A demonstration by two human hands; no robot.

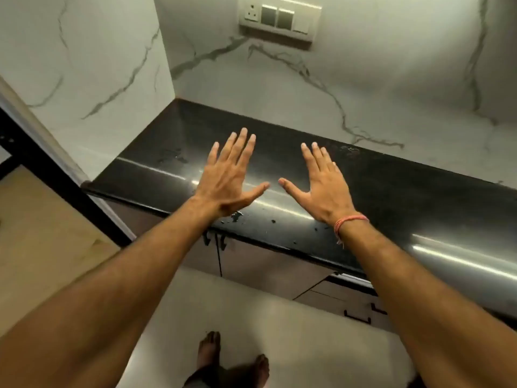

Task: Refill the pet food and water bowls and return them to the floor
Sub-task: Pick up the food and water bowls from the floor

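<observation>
Black bench [391, 191] has wet spots [236, 216]; both hands, left [228, 175] and right [321, 183], spread flat, hold nothing. Bowls might slip there.

two bare arms show, with no sleeves on them. the left hand [228, 177] has no ring and no watch. the right hand [321, 183] has none either. the fingernails are cut short and have no paint. around the right wrist is a thin thread band [349, 221], pink and orange, wound round a few times, and a loose end of it hangs off one side. down at the bottom are two bare feet [232, 357] with no shoes or socks. a bit of dark cloth shows just below the feet.
</observation>
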